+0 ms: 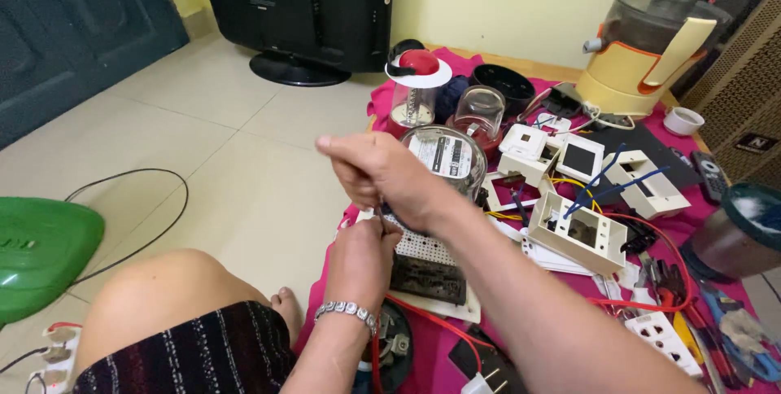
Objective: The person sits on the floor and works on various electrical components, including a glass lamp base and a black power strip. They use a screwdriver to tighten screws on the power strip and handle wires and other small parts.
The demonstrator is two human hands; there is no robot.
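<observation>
Right hand (382, 176) fisted around a thin tool, left hand (364, 257) closed on its lower end, above white perforated board (423, 249), pink cloth (439, 361) beneath.

Both forearms are left bare, with no sleeves seen. A silver linked bracelet (348, 313) is worn on the left wrist. A dark garment (195, 353) with thin pale stripes is worn over the lap, one knee uncovered.
</observation>
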